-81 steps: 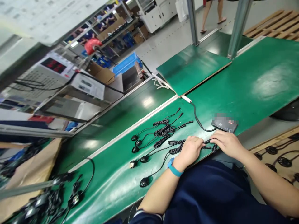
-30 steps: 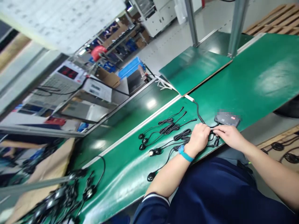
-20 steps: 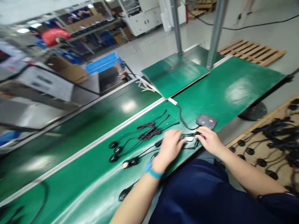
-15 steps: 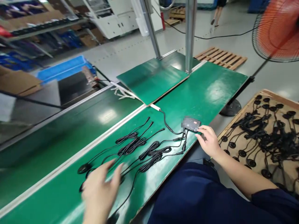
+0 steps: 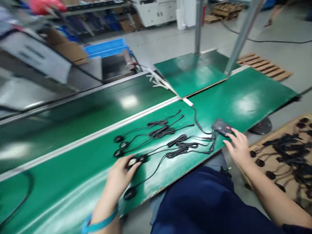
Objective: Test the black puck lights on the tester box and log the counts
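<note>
Several black round pucks with bundled black cables (image 5: 170, 143) lie in a row on the green bench (image 5: 243, 100). My left hand (image 5: 119, 177) rests on the bench with its fingers closing on one puck (image 5: 133, 161) that shows a pale face. Another puck (image 5: 130, 193) lies just below it. My right hand (image 5: 238, 148) hovers at the bench's front edge, fingers spread, its tips touching a small black box (image 5: 222, 127) with a red mark. The cables' plugs (image 5: 211, 143) meet next to that box.
A dark green conveyor belt (image 5: 85, 113) runs behind the bench. A raised green board (image 5: 192, 73) and two metal posts stand at the back. At the right, a wooden tray (image 5: 290, 152) holds several more pucks and cables. Boxes and a blue bin sit at the far left.
My left hand left the plugs near the black box and moved left to the pale-faced puck. My right hand stayed by the box. The view swung about.
</note>
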`<state>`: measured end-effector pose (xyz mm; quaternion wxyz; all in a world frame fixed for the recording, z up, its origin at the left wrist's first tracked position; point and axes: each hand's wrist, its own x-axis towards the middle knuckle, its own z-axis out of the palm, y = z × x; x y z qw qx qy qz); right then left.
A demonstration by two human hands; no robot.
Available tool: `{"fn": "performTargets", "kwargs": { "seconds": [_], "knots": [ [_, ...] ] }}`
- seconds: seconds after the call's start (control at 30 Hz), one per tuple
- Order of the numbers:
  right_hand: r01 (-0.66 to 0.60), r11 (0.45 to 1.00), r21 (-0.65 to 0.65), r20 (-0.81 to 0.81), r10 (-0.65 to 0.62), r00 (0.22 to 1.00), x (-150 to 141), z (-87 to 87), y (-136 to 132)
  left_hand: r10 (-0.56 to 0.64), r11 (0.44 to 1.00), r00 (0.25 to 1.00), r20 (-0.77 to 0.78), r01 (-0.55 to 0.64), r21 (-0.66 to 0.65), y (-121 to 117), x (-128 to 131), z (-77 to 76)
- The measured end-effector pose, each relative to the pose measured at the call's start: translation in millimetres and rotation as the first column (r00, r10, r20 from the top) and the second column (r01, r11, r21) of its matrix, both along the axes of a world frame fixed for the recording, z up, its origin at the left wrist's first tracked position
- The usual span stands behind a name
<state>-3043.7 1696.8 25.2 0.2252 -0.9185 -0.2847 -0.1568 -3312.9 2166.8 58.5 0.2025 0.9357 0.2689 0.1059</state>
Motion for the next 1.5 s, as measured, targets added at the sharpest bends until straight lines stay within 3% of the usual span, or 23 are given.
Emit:
{"fn": "performTargets", "kwargs": {
  "seconds": [0.17,0.53,0.7,0.83,1.07,1.2,1.33,1.5],
  "knots": [
    [-0.054,0.998,0.025,0.067,0.052,0.996,10,-8.6,2,0.093,0.983,0.995,0.025,-0.088,-0.161,0,-10,-2.9],
    [-0.014,0.998,0.053,0.143,0.006,0.99,8,-12.2,7,0.107,0.976,0.99,0.087,-0.088,-0.199,0,-20,-9.7],
    [0.029,0.999,0.038,0.141,-0.034,0.989,9,-8.9,6,0.093,0.982,0.993,0.075,-0.079,-0.173,0,-20,-11.7],
    [0.019,0.999,0.04,0.119,-0.024,0.993,8,-3.2,6,0.133,0.978,0.984,0.12,-0.11,-0.178,-5,-15,-4.5],
    [0.033,0.987,0.158,0.085,-0.047,0.995,1,0.9,12,0.082,0.996,0.963,0.257,-0.088,0.013,-12,-7,-1.3],
    [0.054,0.979,0.195,0.047,-0.064,0.997,0,7.1,17,0.074,0.994,0.962,0.261,-0.092,0.056,-10,-6,-5.0],
    [0.026,0.973,0.231,0.073,-0.043,0.996,1,12.7,20,0.177,0.983,0.944,0.278,-0.185,0.001,-10,-10,-6.7],
    [-0.032,0.963,0.266,0.136,-0.005,0.991,0,16.4,20,0.353,0.933,0.865,0.357,-0.356,-0.059,3,-11,0.4]
  ]
}}
